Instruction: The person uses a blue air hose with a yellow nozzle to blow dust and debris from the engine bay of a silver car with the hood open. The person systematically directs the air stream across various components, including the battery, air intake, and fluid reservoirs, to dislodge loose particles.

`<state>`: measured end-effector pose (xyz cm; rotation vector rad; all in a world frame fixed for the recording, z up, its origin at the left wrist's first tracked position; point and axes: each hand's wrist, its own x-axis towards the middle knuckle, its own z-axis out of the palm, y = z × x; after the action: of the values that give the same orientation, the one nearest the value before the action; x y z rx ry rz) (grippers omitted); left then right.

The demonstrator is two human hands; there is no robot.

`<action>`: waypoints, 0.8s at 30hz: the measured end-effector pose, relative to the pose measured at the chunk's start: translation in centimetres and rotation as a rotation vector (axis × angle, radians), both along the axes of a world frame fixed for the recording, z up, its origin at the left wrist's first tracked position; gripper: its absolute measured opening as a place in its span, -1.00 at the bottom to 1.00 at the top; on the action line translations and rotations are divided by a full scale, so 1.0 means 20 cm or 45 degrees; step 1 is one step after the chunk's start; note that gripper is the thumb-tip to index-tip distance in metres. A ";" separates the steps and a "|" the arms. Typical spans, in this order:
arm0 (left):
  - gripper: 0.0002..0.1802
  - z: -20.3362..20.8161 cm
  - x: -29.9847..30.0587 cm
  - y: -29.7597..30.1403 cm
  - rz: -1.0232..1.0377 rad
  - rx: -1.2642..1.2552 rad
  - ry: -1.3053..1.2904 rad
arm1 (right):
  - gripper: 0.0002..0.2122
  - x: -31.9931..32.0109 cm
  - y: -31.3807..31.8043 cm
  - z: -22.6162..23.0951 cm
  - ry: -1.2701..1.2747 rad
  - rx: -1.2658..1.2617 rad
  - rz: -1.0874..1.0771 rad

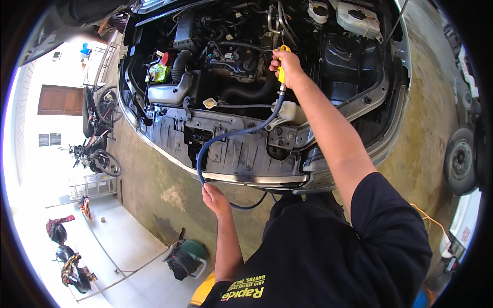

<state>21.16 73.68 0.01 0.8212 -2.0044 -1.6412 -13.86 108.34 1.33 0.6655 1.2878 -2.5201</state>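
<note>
My right hand (291, 66) is wrapped round a yellow air blow gun (282, 75), held over the right part of an open engine bay. A metal fitting joins the gun's lower end to a dark blue hose (229, 134), which curves down to the left across the front panel (226, 154). Near the front edge of the vehicle, my left hand (217, 200) is closed round this hose. Beyond the blow gun lie metal pipes and the engine (236, 64). The gun's nozzle tip is hard to make out.
A battery (158, 72) with a red terminal cover sits at the bay's left; a white reservoir (358, 20) is at the far right. Behind me to the left stand a hose reel (190, 256) and motorcycles (95, 154). A wheel (460, 160) is at the right.
</note>
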 end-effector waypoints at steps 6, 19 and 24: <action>-0.54 0.02 0.04 0.04 -0.180 -0.101 -0.012 | -0.79 0.01 0.34 -0.01 -0.086 0.255 0.106; -0.46 -0.21 -0.34 0.10 -0.232 -0.062 -0.062 | -0.79 0.22 0.45 -0.25 -0.281 0.294 0.325; -0.45 -0.34 -0.35 0.08 -0.201 -0.073 -0.103 | -0.80 0.22 0.43 -0.25 -0.298 0.363 0.353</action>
<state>14.26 75.29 -6.75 0.7362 -2.2116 -1.6499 -9.47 116.98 -3.77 0.7547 1.5442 -1.9961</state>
